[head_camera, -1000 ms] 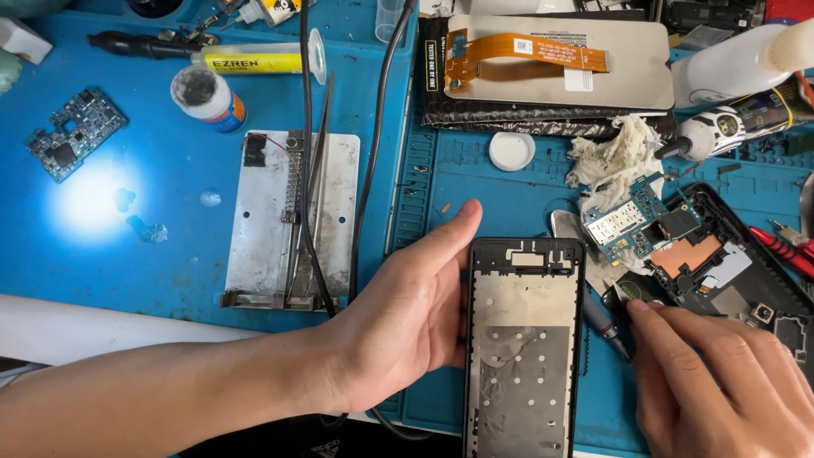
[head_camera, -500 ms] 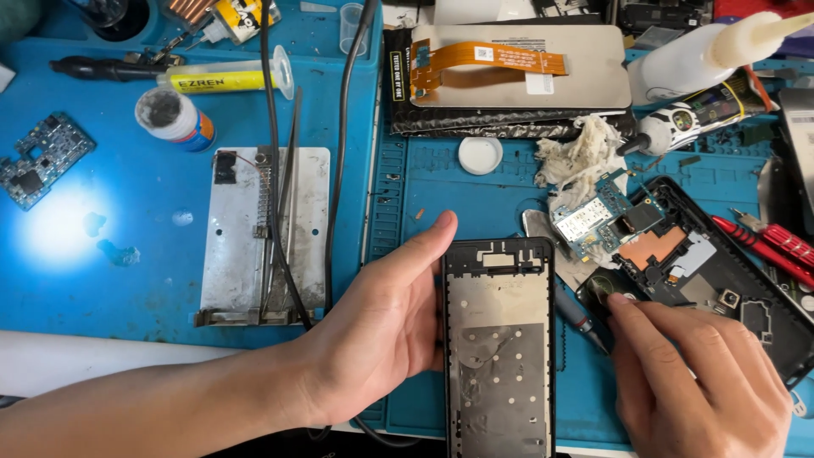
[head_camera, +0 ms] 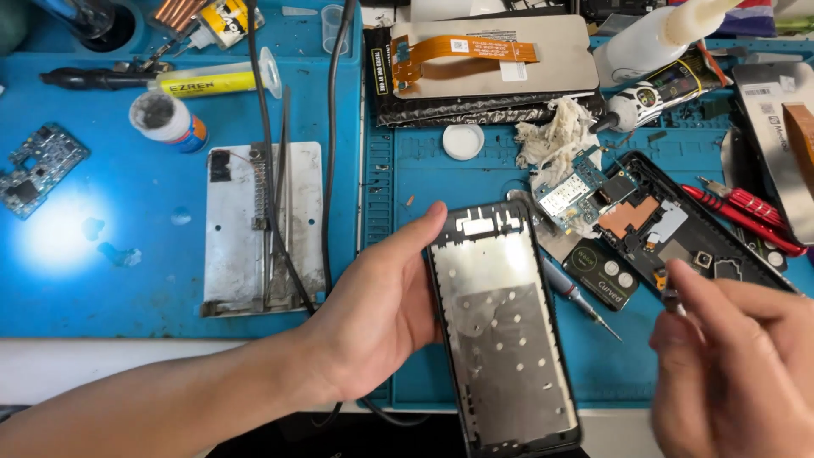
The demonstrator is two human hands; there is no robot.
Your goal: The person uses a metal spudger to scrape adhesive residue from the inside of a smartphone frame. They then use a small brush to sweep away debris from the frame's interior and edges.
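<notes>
My left hand grips the left edge of a black phone frame with a bare metal inner plate, held upright over the near edge of the blue mat. My right hand is at the lower right, blurred, with its fingers pinched on a small dark part; what the part is I cannot make out. Between the hands lies a blue-handled screwdriver. An opened phone body with a loose circuit board lies just beyond my right hand.
A phone screen with an orange flex cable lies at the back. A metal plate, black cables, a small jar, a white cap, a white bottle, a wad of cloth and red tweezers crowd the mat.
My right hand has lifted off the mat beside the opened phone, now pinching something small. My left hand still holds the frame, which now sits a little further right in view.
</notes>
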